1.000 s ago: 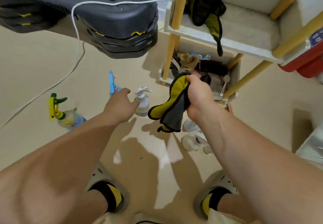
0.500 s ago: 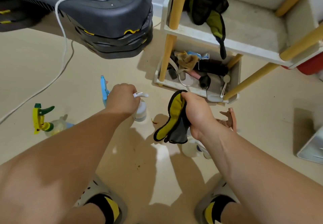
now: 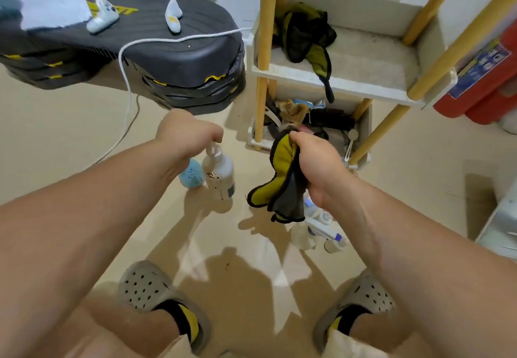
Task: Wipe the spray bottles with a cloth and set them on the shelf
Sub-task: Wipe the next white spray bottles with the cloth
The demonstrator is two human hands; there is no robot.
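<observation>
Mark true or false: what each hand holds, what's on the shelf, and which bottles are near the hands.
1. The left hand grips the white spray bottle by its top. True.
2. The right hand is empty. False: it grips a yellow and grey cloth.
3. Spray bottles stand on the upper shelf. False: only a dark and yellow cloth lies there.
4. A blue bottle shows beside the white one. True.
5. More bottles lie on the floor below the right hand. True.

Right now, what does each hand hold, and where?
Left hand grips the white spray bottle by its head; right hand grips the cloth near one end.
</observation>
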